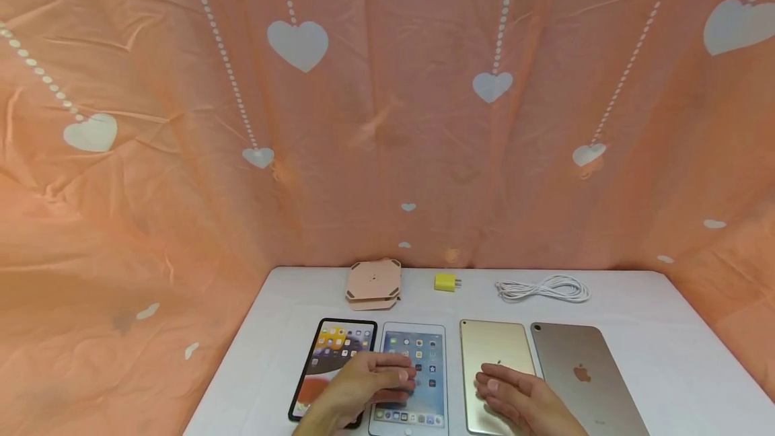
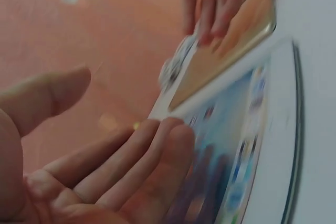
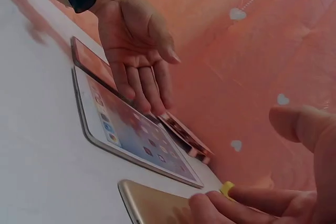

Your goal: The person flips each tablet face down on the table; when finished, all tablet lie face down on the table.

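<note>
My left hand (image 1: pixel 377 382) hovers over a white tablet (image 1: pixel 428 355) whose lit screen shows app icons; the fingers are relaxed and hold nothing. Left of it lies a black-rimmed tablet (image 1: pixel 323 362), also lit and partly covered by that hand. My right hand (image 1: pixel 523 399) hangs above a gold tablet (image 1: pixel 493 342), which lies back side up, and its fingers are loosely bent around nothing. A grey tablet (image 1: pixel 581 355) with an apple logo lies face down at the right. In the right wrist view, the left hand (image 3: pixel 139 59) stands apart from the white tablet (image 3: pixel 131 156).
Along the back of the white table (image 1: pixel 242 355) sit a pink folding stand (image 1: pixel 374 281), a yellow charger plug (image 1: pixel 445 282) and a coiled white cable (image 1: pixel 543 288). An orange cloth (image 1: pixel 387 120) with white hearts hangs behind the table and at its sides.
</note>
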Tool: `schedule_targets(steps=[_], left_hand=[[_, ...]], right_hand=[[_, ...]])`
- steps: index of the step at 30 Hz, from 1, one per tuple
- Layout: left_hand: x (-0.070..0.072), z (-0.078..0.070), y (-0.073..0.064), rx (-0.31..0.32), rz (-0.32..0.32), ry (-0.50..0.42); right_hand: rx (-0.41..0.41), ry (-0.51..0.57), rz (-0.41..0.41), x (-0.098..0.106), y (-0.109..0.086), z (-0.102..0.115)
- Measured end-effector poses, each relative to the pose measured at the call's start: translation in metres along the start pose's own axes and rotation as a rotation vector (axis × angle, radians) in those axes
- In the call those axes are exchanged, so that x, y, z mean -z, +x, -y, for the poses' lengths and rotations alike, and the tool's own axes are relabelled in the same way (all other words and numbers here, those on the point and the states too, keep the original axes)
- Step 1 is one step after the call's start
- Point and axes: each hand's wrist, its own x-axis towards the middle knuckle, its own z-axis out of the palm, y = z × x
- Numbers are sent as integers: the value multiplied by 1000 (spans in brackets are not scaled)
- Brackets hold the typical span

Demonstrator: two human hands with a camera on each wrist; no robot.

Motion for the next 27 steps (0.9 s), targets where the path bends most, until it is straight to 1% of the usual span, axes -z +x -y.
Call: schedule_targets(steps=[2,3,5,8,11,14,16,19,21,23,25,27], left_hand=[[16,-3,-7,12,17,-15],[22,-4,-11,18,15,-12],[33,-7,-17,27,-4,8],[44,-10,-22,26,-62,86],[47,-13,-23,21,-126,193],[42,-16,-21,7,-161,296],[35,-17,-20,2,-179,382],[23,-20,-18,-15,-200,556],[13,-22,-17,-14,-229,687],[4,-24,-16,-9,-255,783],[-4,-25,-15,11,-286,828],[-10,-25,-13,31,-319,848]], right_hand=[[-12,41,83,1,1,1],[-15,59,120,1,1,1],[-18,72,165,0,3,1],[-35,86,186,-6,8,2],[-67,92,157,-13,12,4],[-97,79,118,-22,15,4],[-106,70,96,-28,17,5],[-106,59,72,-35,18,5],[-98,62,68,-38,19,4],[-93,67,75,-37,24,-1],[-93,119,102,-24,39,-22],[-94,170,122,-10,55,-45]])
